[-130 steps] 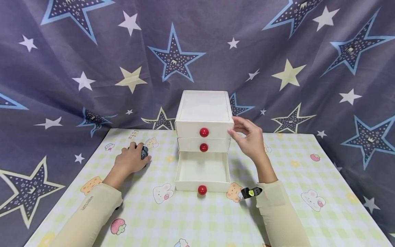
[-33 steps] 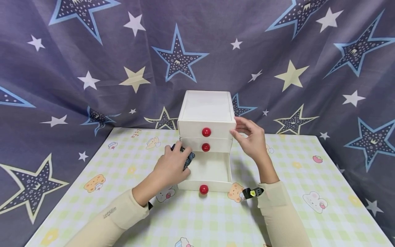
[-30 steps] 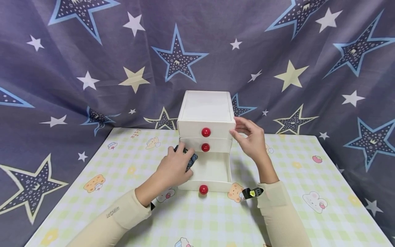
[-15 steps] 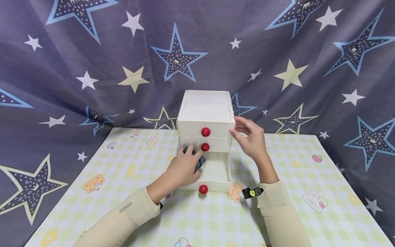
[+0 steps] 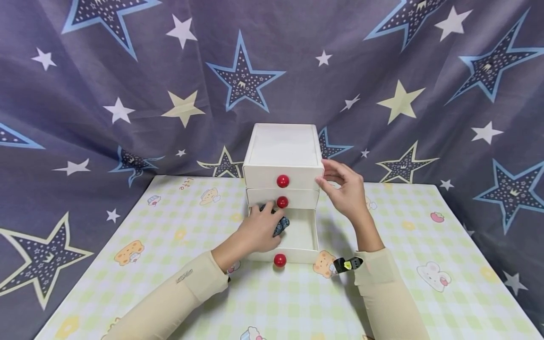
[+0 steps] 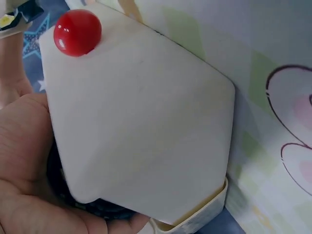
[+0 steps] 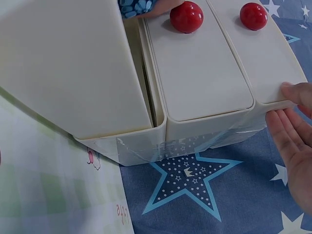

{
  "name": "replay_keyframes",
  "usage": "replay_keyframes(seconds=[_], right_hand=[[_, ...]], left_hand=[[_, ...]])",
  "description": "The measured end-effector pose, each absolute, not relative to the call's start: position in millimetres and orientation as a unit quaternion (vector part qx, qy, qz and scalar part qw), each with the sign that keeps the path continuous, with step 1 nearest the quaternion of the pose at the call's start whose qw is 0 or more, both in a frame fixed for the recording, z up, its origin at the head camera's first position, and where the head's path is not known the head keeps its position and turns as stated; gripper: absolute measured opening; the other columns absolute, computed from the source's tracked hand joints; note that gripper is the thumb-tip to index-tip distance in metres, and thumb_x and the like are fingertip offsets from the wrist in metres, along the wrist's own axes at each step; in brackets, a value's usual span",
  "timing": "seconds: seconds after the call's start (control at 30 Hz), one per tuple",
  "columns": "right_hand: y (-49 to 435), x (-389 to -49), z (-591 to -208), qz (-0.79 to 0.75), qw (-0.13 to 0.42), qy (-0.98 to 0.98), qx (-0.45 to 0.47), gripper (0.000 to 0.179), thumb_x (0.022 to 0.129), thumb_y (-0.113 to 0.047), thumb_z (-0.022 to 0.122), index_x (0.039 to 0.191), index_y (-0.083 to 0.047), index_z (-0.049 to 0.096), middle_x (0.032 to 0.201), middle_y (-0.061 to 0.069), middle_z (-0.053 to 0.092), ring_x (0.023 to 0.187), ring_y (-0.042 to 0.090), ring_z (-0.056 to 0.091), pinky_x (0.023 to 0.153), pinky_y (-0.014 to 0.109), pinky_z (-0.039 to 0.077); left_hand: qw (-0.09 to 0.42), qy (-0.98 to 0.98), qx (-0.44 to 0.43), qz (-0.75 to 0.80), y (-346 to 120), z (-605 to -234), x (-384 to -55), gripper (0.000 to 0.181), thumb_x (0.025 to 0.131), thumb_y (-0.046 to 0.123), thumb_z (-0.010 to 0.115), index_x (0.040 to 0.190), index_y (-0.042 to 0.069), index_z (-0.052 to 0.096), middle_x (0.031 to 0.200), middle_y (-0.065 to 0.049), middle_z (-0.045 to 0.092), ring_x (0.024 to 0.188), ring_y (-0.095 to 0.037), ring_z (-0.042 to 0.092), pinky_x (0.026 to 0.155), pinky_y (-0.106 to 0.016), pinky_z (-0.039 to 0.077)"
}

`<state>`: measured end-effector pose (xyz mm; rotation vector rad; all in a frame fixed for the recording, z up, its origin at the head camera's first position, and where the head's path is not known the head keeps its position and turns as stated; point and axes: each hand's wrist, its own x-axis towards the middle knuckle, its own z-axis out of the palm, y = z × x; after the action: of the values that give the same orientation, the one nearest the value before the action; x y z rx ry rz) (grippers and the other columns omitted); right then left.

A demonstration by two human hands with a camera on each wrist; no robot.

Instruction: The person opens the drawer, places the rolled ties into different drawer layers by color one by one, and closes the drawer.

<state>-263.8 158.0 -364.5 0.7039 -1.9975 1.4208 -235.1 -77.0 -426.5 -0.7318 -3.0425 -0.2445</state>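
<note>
A white three-drawer box (image 5: 284, 146) with red knobs stands on the table, its bottom drawer (image 5: 302, 231) pulled out. Over that drawer, my left hand (image 5: 259, 231) grips a small dark-blue patterned object (image 5: 280, 226). Its kind is unclear, as the fingers cover much of it. Part of its blue pattern (image 7: 136, 7) also shows in the right wrist view. My right hand (image 5: 344, 189) holds the box's right front edge at the top drawer, with the thumb on the front and the fingers along the side. The drawer front (image 6: 141, 107) hides part of the object in the left wrist view.
The table bears a green-checked cloth (image 5: 272, 302) with cartoon prints. Behind it hangs a dark star-patterned curtain (image 5: 297, 71). Clear tape (image 7: 141, 146) runs along the box's side. A black strap mount (image 5: 347, 264) shows at my right wrist.
My left hand has carried the dark-blue patterned object from the table's left side rightward to over the open bottom drawer. The right hand keeps its hold on the box.
</note>
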Motion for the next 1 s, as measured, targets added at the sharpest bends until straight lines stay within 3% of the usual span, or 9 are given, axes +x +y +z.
replay_keyframes(seconds=[0.13, 0.4, 0.67, 1.0], right_hand=[[158.4, -263.5, -365.1, 0.531, 0.291, -0.751, 0.261, 0.041, 0.083, 0.015, 0.076, 0.123, 0.016, 0.064, 0.109, 0.027, 0.068, 0.095, 0.04, 0.069, 0.084, 0.037, 0.06], [157.5, -262.1, -363.3, 0.532, 0.294, -0.75, 0.261, 0.04, 0.084, 0.016, 0.075, 0.122, 0.016, 0.064, 0.108, 0.028, 0.068, 0.094, 0.041, 0.069, 0.084, 0.047, 0.059], [157.4, -262.9, -363.5, 0.532, 0.294, -0.747, 0.27, 0.041, 0.084, 0.014, 0.076, 0.123, 0.015, 0.064, 0.109, 0.028, 0.068, 0.094, 0.04, 0.07, 0.084, 0.048, 0.059], [157.6, -263.0, -364.3, 0.531, 0.293, -0.748, 0.27, 0.04, 0.085, 0.014, 0.076, 0.123, 0.015, 0.064, 0.108, 0.028, 0.068, 0.094, 0.04, 0.07, 0.083, 0.048, 0.059]], left_hand=[[-0.014, -0.967, -0.245, -0.07, -72.6, -428.2, -239.5, 0.063, 0.086, 0.026, 0.076, 0.144, 0.013, 0.056, 0.146, -0.022, 0.046, 0.122, -0.053, 0.048, 0.09, -0.062, 0.053], [-0.058, -0.964, -0.242, -0.096, -67.3, -429.0, -242.5, 0.061, 0.089, 0.036, 0.077, 0.142, 0.016, 0.055, 0.142, -0.023, 0.049, 0.119, -0.051, 0.051, 0.085, -0.058, 0.056], [-0.133, -0.957, -0.236, -0.107, -68.7, -428.6, -244.1, 0.063, 0.1, 0.051, 0.061, 0.151, 0.016, 0.049, 0.15, -0.022, 0.043, 0.116, -0.04, 0.05, 0.092, -0.054, 0.051], [-0.117, -0.961, -0.232, -0.09, -70.3, -425.6, -240.1, 0.063, 0.101, 0.051, 0.059, 0.153, 0.017, 0.047, 0.157, -0.019, 0.038, 0.125, -0.044, 0.047, 0.096, -0.057, 0.051]])
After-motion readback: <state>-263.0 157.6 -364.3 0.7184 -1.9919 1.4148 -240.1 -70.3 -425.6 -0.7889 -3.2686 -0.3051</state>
